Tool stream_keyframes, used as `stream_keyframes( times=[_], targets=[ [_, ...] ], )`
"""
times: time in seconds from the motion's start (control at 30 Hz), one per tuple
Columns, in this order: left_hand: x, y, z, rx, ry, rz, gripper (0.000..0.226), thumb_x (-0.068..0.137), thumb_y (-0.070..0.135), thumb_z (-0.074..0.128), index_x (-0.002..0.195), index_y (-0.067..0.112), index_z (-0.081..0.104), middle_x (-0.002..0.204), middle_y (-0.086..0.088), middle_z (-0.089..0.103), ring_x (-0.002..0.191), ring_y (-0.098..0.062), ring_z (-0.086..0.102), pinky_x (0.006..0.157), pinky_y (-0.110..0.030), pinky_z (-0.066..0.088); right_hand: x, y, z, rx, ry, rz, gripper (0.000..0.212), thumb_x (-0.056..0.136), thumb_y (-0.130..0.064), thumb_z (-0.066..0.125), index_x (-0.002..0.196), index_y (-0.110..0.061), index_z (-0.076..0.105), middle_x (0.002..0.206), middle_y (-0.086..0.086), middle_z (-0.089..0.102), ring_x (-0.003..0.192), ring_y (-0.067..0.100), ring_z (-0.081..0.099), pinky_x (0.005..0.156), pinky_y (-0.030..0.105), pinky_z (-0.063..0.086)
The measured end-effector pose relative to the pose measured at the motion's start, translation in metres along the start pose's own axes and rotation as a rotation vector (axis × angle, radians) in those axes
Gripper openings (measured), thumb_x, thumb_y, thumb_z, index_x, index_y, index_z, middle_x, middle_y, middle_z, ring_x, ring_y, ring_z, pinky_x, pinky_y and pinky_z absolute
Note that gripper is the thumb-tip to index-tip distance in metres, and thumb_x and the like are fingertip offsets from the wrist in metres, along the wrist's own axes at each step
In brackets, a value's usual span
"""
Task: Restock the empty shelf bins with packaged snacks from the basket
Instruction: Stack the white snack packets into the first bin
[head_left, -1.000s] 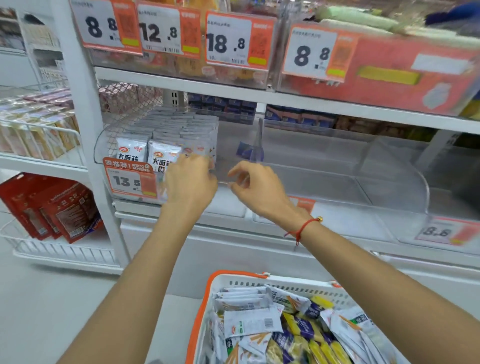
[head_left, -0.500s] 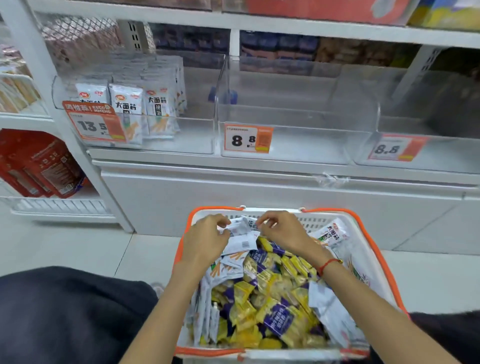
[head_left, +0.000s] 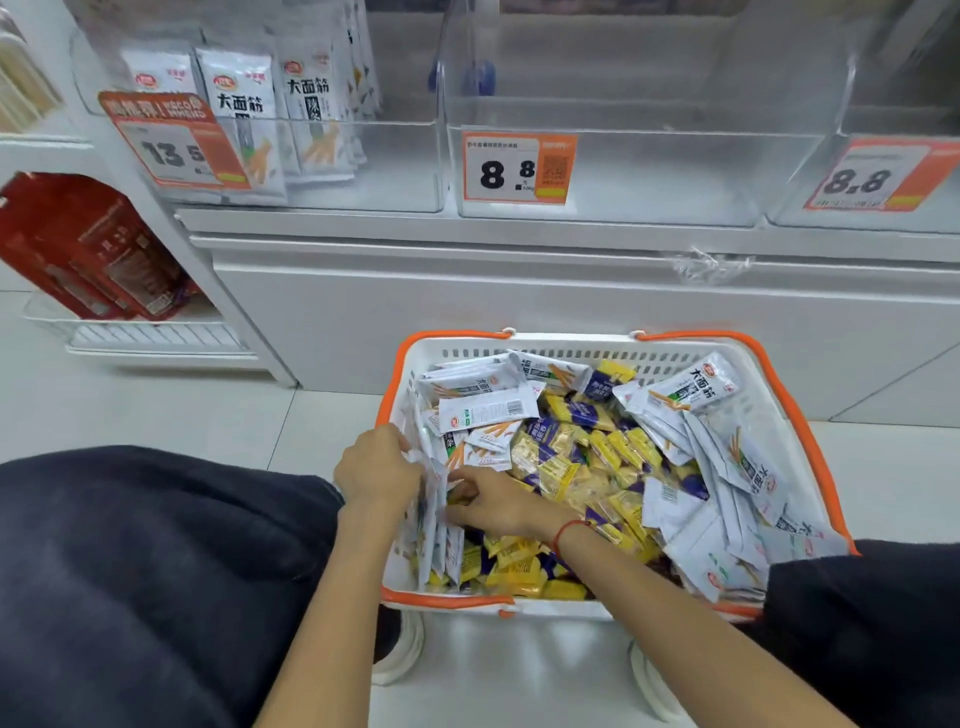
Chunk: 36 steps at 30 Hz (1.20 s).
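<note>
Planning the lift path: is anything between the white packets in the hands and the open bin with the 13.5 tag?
Nothing visible blocks it. The left hand and right hand hold white packets at the basket's left wall; the bin opens upward.

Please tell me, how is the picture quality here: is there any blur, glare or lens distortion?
Head view: wide-angle lens bends the white shelf edge and the orange-rimmed white plastic basket; soft glare on the clear plastic shelf bins; motion blur smears the left hand, the right hand and the white snack packets between them; the price tags stay readable.
</note>
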<state>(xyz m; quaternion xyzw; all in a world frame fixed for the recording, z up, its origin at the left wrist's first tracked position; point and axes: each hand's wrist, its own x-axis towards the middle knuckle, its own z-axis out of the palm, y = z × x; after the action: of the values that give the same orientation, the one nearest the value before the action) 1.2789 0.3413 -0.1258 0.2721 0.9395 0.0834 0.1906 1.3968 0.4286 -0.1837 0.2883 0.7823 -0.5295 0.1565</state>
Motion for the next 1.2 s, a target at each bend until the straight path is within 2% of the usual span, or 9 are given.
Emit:
stream_keyframes(
  times=[0.13,0.23,0.4,0.53,0.67,0.8,0.93,1.0,1.2],
  targets=[
    [0.002,0.003,-0.001,0.162,-0.183,0.028,0.036,0.092,0.038,0.056,0.122,0.018,0.054,0.12,-0.005,0.06,0.107,-0.024,0.059,0.079,-0.03,0.043,0.014,-0.008,0.013,-0.126,0.007,0.012,0.013,0.093,-0.024,0.057,0.096,-0.012,0.057,0.101,0.016,0.063,0.092,0.032,0.059,0.078,0.039,0.049],
    [0.006,0.006,0.009,0.157,-0.295,0.149,0.036,0.092,0.028,0.056,0.124,0.015,0.052,0.122,-0.006,0.06,0.108,-0.025,0.059,0.079,-0.03,0.044,0.013,-0.005,0.01,-0.064,0.051,0.009,0.028,0.094,-0.007,0.05,0.069,-0.021,0.046,0.067,0.006,0.049,0.059,0.017,0.047,0.058,0.029,0.036],
    [0.012,0.007,0.017,0.048,-0.493,0.195,0.069,0.082,0.021,0.069,0.144,0.018,0.038,0.142,-0.004,0.047,0.123,-0.023,0.052,0.097,-0.035,0.047,-0.006,0.005,-0.019,0.253,0.069,0.085,0.014,0.097,-0.009,0.051,0.106,-0.001,0.057,0.086,0.018,0.069,0.075,0.018,0.068,0.068,0.026,0.053],
    [0.009,0.014,0.018,-0.058,-0.397,0.206,0.037,0.081,0.023,0.072,0.113,0.023,0.053,0.133,-0.006,0.055,0.112,-0.024,0.058,0.088,-0.033,0.049,-0.031,0.014,-0.057,0.368,0.061,0.092,0.03,0.097,-0.014,0.052,0.125,-0.002,0.051,0.117,0.027,0.061,0.106,0.027,0.064,0.08,0.022,0.056],
    [0.006,0.022,0.017,-0.248,-0.33,0.25,0.089,0.074,0.024,0.079,0.147,0.017,0.029,0.146,-0.007,0.033,0.133,-0.025,0.038,0.104,-0.034,0.038,-0.037,0.026,-0.079,0.543,0.141,0.084,0.031,0.098,-0.015,0.051,0.129,-0.02,0.052,0.117,0.002,0.067,0.108,0.02,0.063,0.091,0.035,0.052],
    [0.01,0.037,0.01,-0.57,-0.371,0.264,0.054,0.094,0.025,0.059,0.142,0.01,0.04,0.141,0.003,0.042,0.129,-0.012,0.038,0.101,-0.019,0.029,-0.031,0.017,-0.082,0.713,0.22,0.037,0.029,0.101,-0.014,0.043,0.128,-0.015,0.054,0.117,0.009,0.066,0.097,0.022,0.061,0.083,0.033,0.049],
    [0.011,0.04,0.008,-0.638,-0.476,0.241,0.052,0.093,0.059,0.04,0.12,0.019,0.06,0.121,0.008,0.06,0.111,-0.014,0.056,0.101,-0.033,0.039,-0.025,-0.002,-0.066,0.813,0.325,0.004,0.026,0.099,-0.014,0.048,0.123,-0.011,0.057,0.111,0.009,0.069,0.092,0.019,0.065,0.075,0.026,0.052],
    [0.014,0.036,0.011,-0.686,-0.393,0.254,0.032,0.094,0.043,0.053,0.111,0.017,0.061,0.107,0.0,0.068,0.097,-0.019,0.064,0.092,-0.041,0.05,-0.023,-0.01,-0.06,0.829,0.367,0.009,0.024,0.098,-0.014,0.05,0.121,-0.01,0.057,0.11,0.008,0.069,0.089,0.017,0.066,0.073,0.024,0.054],
    [0.024,0.019,0.011,-0.84,-0.091,0.159,0.011,0.095,0.009,0.05,0.099,0.013,0.06,0.083,0.006,0.063,0.077,-0.017,0.059,0.069,-0.028,0.045,-0.031,-0.011,-0.027,-0.034,0.108,0.253,0.035,0.089,-0.047,0.059,0.097,-0.014,0.059,0.095,0.01,0.059,0.085,0.02,0.058,0.072,0.03,0.044]
  ],
)
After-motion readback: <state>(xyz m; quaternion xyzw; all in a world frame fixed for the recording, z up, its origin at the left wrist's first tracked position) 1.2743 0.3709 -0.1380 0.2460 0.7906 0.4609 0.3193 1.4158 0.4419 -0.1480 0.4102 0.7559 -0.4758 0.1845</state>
